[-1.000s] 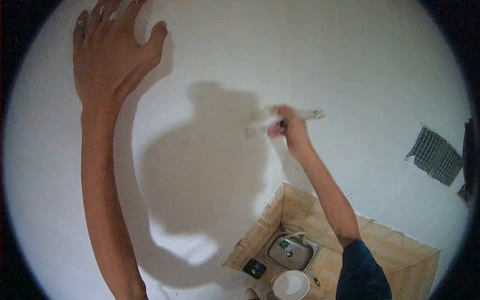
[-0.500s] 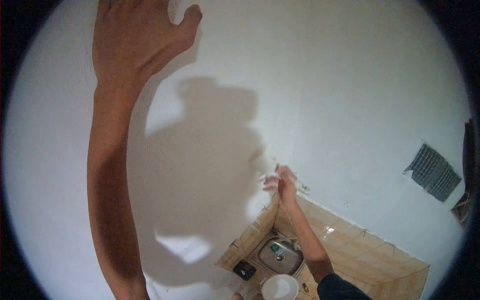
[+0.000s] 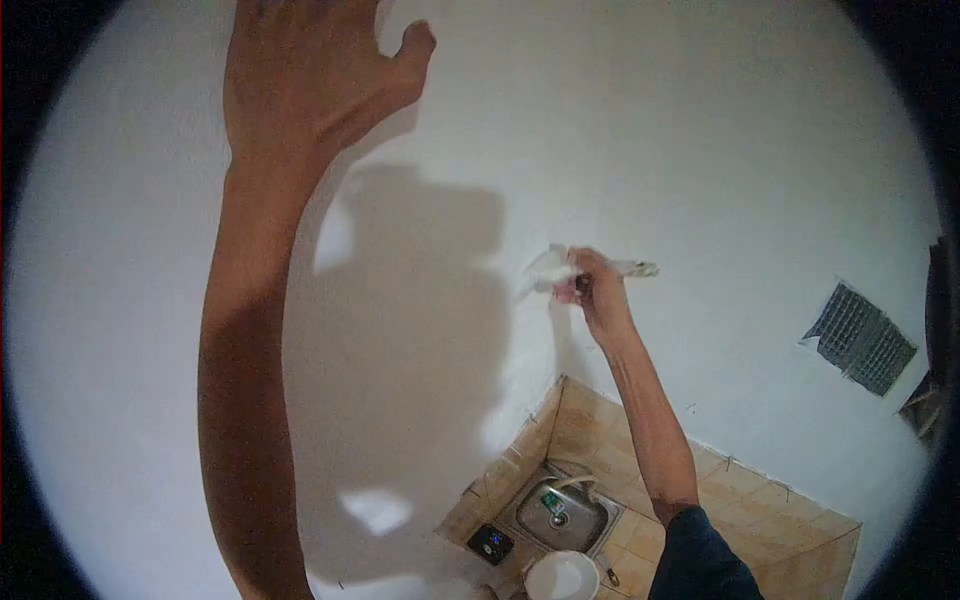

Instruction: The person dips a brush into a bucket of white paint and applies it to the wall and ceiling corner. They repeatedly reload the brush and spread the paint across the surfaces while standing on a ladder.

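My left hand lies flat against the white wall at the upper left, thumb spread to the right; its fingertips are cut off by the frame's top edge. Near the middle, my right hand is closed around a paintbrush. The handle sticks out to the right of the hand, and the pale, blurred brush head is on its left, at the wall near the corner. A large shadow falls on the wall between my two arms.
Below are tan tiles, a metal sink with a tap and a green item, a white bucket and a black device. A mesh-covered vent is in the wall at the right.
My right hand has moved up the wall with the brush, away from the tile edge. My left hand and arm appear slightly further right in view, still against the wall.
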### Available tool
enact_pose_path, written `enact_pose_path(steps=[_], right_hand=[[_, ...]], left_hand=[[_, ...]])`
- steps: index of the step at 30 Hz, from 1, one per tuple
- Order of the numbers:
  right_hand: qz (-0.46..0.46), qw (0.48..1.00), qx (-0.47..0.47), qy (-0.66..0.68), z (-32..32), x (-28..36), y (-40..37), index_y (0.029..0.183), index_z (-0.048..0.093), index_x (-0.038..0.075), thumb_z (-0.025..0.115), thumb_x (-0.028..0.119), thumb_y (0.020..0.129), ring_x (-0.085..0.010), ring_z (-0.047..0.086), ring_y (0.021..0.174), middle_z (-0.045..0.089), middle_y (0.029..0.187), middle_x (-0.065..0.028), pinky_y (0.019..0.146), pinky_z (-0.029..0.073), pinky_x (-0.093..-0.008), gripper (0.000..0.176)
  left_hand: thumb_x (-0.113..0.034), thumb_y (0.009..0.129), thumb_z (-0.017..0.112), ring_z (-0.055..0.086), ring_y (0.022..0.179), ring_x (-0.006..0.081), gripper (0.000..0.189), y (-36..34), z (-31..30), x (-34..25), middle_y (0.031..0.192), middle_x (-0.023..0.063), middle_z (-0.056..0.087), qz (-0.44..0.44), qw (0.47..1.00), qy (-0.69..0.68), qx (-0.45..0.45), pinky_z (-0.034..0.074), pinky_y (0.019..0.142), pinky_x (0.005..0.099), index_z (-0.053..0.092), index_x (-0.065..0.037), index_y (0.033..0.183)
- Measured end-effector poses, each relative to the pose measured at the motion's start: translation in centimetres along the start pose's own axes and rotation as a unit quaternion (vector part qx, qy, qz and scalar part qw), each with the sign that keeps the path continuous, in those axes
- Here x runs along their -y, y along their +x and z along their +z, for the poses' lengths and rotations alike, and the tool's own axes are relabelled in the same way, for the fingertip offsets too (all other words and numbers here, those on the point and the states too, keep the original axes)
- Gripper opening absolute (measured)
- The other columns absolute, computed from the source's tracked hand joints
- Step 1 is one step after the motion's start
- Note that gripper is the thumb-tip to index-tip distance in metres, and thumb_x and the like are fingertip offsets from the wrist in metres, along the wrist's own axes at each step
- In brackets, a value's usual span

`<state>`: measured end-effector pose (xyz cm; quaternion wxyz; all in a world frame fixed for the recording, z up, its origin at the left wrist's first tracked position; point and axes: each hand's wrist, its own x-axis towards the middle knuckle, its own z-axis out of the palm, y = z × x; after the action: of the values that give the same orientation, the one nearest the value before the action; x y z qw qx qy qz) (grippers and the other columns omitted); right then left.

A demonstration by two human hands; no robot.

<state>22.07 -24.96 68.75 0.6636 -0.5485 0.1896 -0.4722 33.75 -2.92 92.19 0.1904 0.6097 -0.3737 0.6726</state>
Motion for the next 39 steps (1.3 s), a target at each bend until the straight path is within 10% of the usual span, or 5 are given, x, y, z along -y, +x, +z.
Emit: enact_pose_path(steps=[7,10,13,29,39], right_hand=[[-0.144,0.984,0.041,0.094,4.3,9.2,2.8,0.093,0.055,0.006,0.054,0.022,0.090,-0.0150,0.055,0.069,0.053,0.084,-0.0043,0.064,0.051,-0.0321,0.017],[-0.219,0.948,0.107,0.203,6.4,12.7,2.9,0.093,0.054,0.006,0.051,0.019,0.092,-0.0161,0.057,0.072,0.052,0.082,-0.0045,0.066,0.051,-0.0327,0.014],[-0.229,0.940,0.110,0.227,5.5,13.3,1.9,0.094,0.053,0.007,0.050,0.018,0.092,-0.0169,0.058,0.073,0.051,0.083,-0.0043,0.069,0.051,-0.0327,0.012],[0.155,0.986,-0.042,0.053,-7.8,-19.0,-7.4,0.107,0.055,0.009,0.049,0.024,0.092,-0.0209,0.063,0.072,0.061,0.091,-0.0113,0.062,0.056,-0.0360,0.022],[-0.025,0.995,-0.032,0.087,3.8,0.5,-4.3,0.104,0.056,0.003,0.054,0.025,0.089,-0.0186,0.061,0.068,0.059,0.087,-0.0087,0.066,0.054,-0.0339,0.027]], left_hand=[[-0.034,0.078,0.058,0.028,0.135,0.0295,0.048,0.6,0.4,0.0,0.141,0.0151,0.040,-0.009,1.000,0.009,0.006,0.014,0.115,0.0451,0.059,-0.005,0.117],[-0.040,0.084,0.057,0.038,0.131,0.0283,0.049,0.5,1.5,0.7,0.140,0.0071,0.044,0.090,0.989,0.085,-0.079,0.025,0.110,0.0476,0.052,-0.021,0.128],[-0.031,0.078,0.059,0.029,0.135,0.0299,0.044,0.1,-0.6,-0.9,0.140,0.0151,0.040,0.000,1.000,-0.011,-0.012,0.015,0.115,0.0453,0.061,-0.006,0.114],[-0.030,0.078,0.061,0.032,0.133,0.0294,0.043,-0.2,0.0,-0.7,0.139,0.0153,0.043,0.004,0.999,0.005,-0.033,0.017,0.114,0.0445,0.062,-0.005,0.113],[-0.035,0.080,0.055,0.028,0.136,0.0286,0.047,-0.1,-0.1,0.2,0.141,0.0156,0.040,0.007,0.999,-0.042,-0.020,0.013,0.115,0.0445,0.060,-0.005,0.116]])
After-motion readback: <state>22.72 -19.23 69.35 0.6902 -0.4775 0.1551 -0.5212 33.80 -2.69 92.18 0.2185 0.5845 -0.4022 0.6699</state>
